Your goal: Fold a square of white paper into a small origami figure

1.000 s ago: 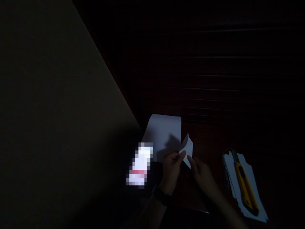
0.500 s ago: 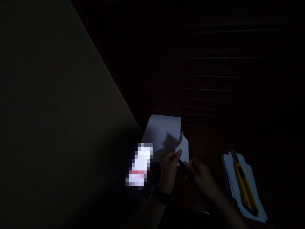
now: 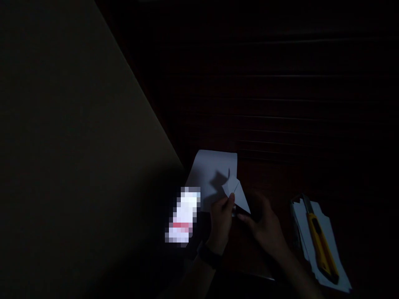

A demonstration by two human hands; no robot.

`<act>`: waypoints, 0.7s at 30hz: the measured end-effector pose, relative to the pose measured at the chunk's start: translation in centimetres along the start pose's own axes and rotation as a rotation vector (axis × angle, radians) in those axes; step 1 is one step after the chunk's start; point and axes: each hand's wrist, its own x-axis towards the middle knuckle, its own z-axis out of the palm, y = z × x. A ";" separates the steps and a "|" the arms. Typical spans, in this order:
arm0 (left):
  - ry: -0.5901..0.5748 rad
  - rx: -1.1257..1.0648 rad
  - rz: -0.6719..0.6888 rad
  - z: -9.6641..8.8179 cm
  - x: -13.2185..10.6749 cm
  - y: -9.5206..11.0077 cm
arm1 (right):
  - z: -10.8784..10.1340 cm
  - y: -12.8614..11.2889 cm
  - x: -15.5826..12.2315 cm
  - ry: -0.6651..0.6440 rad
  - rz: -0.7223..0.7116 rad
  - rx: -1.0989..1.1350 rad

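The scene is very dark. My left hand (image 3: 220,222), with a dark band on its wrist, pinches a small folded piece of white paper (image 3: 237,194) at its lower left. My right hand (image 3: 264,226) curls round the same paper from the right and below, fingers closed on it. The folded paper shows a triangular face with a crease and is held just above the dark wooden surface. Behind it lies a flat white sheet (image 3: 212,170).
A yellow utility knife (image 3: 321,243) rests on a stack of white paper scraps (image 3: 330,224) at the lower right. A bright blurred-out rectangle (image 3: 183,216) lies left of my hands. A large pale board (image 3: 68,158) fills the left side.
The folded paper has turned in my hands and tipped down from an upright flap to a flatter triangle. My right hand has shifted up and round it; my left hand has stayed in place.
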 end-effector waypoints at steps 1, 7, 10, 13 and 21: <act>-0.002 0.045 0.016 0.1 -0.1 -0.1 | 0.1 0.1 0.1 0.020 -0.047 -0.003; -0.077 0.202 0.086 0.6 -0.7 -0.1 | -0.1 0.8 0.6 -0.045 -0.174 -0.029; -0.099 0.255 0.132 0.6 -1.0 0.3 | -0.5 0.7 0.8 -0.072 -0.144 -0.002; -0.123 0.250 0.136 0.6 -1.2 0.8 | -0.6 0.6 0.9 -0.094 -0.145 0.009; -0.102 0.160 0.109 0.8 -1.1 1.0 | -0.8 -0.2 0.8 -0.130 -0.054 0.157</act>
